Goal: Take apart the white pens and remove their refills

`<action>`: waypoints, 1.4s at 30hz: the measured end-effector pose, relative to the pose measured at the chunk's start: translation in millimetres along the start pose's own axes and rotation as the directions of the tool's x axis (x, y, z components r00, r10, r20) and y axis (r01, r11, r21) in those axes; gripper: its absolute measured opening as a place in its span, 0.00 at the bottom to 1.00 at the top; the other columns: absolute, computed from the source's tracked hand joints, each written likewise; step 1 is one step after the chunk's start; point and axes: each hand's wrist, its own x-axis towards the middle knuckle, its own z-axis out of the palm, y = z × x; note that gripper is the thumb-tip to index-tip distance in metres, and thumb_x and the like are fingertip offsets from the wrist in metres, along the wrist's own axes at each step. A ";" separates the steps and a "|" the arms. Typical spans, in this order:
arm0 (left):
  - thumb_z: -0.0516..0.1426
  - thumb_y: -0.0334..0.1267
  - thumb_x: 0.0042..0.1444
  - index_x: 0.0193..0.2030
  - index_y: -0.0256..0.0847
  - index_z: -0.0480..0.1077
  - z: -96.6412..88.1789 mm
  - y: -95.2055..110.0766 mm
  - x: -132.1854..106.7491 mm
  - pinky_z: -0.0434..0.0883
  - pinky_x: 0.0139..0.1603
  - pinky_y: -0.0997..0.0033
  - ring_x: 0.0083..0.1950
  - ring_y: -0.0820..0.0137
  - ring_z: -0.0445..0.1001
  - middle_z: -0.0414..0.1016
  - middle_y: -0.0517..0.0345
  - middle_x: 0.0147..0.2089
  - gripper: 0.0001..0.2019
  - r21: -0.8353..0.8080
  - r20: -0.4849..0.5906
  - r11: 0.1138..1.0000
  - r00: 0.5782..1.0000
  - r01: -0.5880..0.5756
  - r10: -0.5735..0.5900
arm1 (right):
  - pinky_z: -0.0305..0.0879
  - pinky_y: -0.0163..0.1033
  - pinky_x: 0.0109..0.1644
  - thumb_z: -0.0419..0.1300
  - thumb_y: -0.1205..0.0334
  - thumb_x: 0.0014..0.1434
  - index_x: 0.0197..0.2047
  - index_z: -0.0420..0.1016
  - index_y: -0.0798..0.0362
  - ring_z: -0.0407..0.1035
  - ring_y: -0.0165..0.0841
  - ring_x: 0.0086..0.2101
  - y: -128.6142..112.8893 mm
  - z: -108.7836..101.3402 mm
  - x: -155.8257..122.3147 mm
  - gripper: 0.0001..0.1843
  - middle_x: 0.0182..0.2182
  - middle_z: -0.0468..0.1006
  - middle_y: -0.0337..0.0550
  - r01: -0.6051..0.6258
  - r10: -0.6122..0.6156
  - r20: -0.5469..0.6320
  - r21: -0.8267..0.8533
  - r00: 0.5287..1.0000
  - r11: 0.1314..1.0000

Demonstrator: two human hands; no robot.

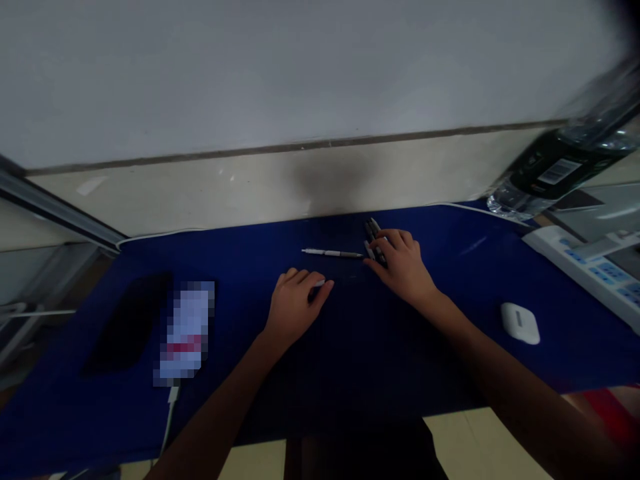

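Note:
My right hand point(403, 267) lies over a small bunch of pens point(371, 229) at the back middle of the blue tabletop. Its thumb and fingers close round them and hide part of the bunch. Left of this hand a single white and grey pen point(331, 253) lies flat, its dark tip close to my right thumb. My left hand point(295, 303) rests on the table nearer to me, below the single pen and not touching it. Its fingers are loosely bent, with a gap between thumb and forefinger, and I see nothing held there.
A phone with a blurred screen point(185, 330) and cable lies left, beside a dark flat object point(127, 323). A white earbud case point(520, 323) sits right, near a white power strip point(585, 267). A plastic bottle point(560, 167) stands back right. The wall point(225, 190) borders the blue table point(350, 373).

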 end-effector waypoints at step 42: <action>0.51 0.47 0.66 0.37 0.41 0.73 0.9 5.8 -1.9 0.62 0.40 0.65 0.36 0.66 0.68 0.71 0.58 0.29 0.15 -0.065 -0.007 0.998 1.000 -0.013 0.012 | 0.64 0.55 0.50 0.59 0.61 0.62 0.34 0.77 0.55 0.59 0.52 0.54 -8.1 18.8 2.6 0.09 0.52 0.72 0.54 -0.021 0.017 -0.148 -0.021 0.989 1.000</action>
